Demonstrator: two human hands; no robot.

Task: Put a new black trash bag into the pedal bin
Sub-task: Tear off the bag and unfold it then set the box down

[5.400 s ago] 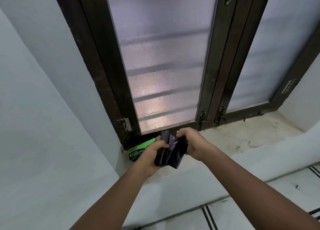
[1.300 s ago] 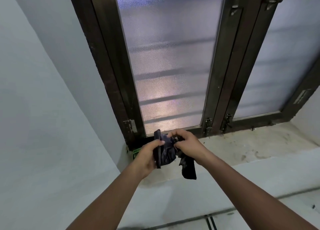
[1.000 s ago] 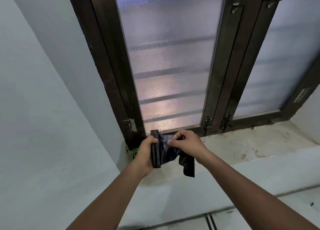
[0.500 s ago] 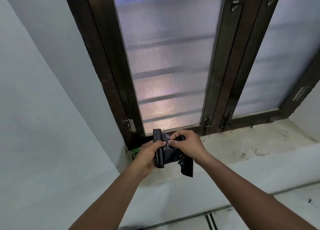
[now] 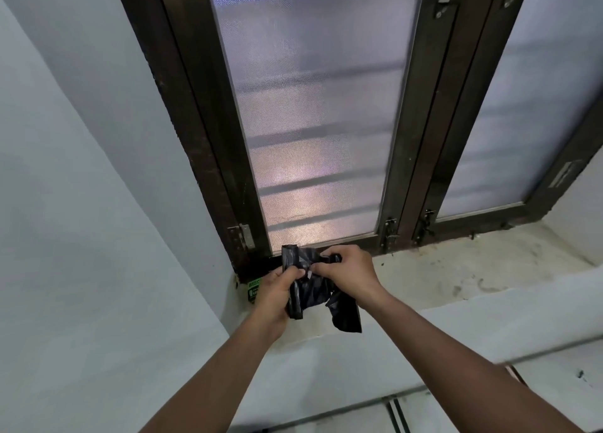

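Now one folded black bag (image 5: 306, 289) is pinched between both hands: left hand (image 5: 275, 294) closed on its edge, right hand (image 5: 350, 274) gripping its top, one flap hanging below.

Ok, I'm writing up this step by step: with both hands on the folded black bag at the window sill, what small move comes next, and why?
Probably pull the hands apart to unfold it. The black bag is bunched between the left hand and right hand, only one flap hanging loose, and no bin is in view.
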